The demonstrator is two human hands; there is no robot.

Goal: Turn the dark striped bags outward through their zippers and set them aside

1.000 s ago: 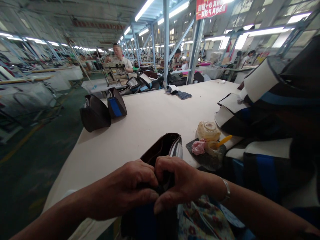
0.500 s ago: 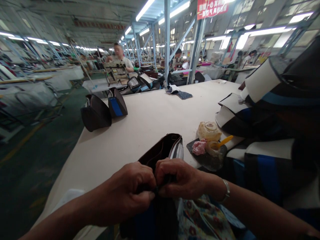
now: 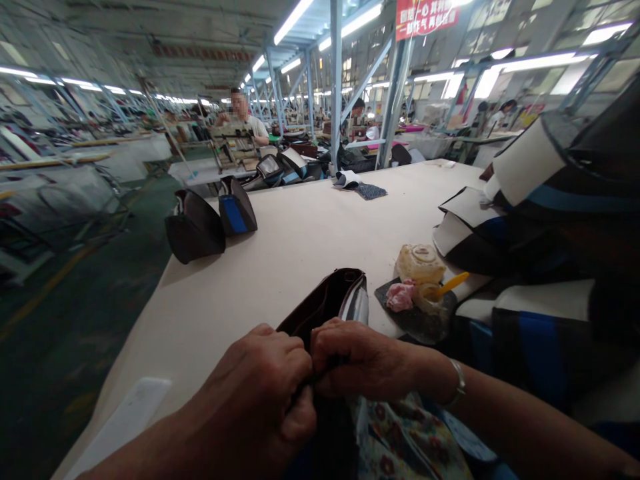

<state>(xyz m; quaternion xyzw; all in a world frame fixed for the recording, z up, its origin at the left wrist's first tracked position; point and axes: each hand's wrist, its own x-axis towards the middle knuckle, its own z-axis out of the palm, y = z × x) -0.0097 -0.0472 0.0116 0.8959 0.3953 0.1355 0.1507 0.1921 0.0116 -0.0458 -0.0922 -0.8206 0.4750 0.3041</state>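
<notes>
A dark bag (image 3: 320, 300) with a brown lining and a pale strip along one side lies at the near edge of the table, its mouth open away from me. My left hand (image 3: 260, 393) is closed on the bag's near edge, thumb against bent fingers. Right beside it, my right hand (image 3: 357, 360) pinches the same edge, a bracelet on its wrist. The two hands meet at the knuckles. Between the fingertips the gripped edge is mostly hidden. Flowered cloth (image 3: 405, 440) shows below my right wrist.
On the pale table (image 3: 225, 293), two dark bags (image 3: 195, 227) stand at the far left. A pot of glue with a yellow-handled tool (image 3: 453, 283) and a pink crumpled rag (image 3: 400, 295) sit right. Bag pieces (image 3: 540, 333) are heaped beyond them. A white board (image 3: 130, 413) lies near left.
My left hand has rolled over and shifted slightly nearer, so more of its back shows. More of the white board is visible. The right hand keeps its pinch on the bag.
</notes>
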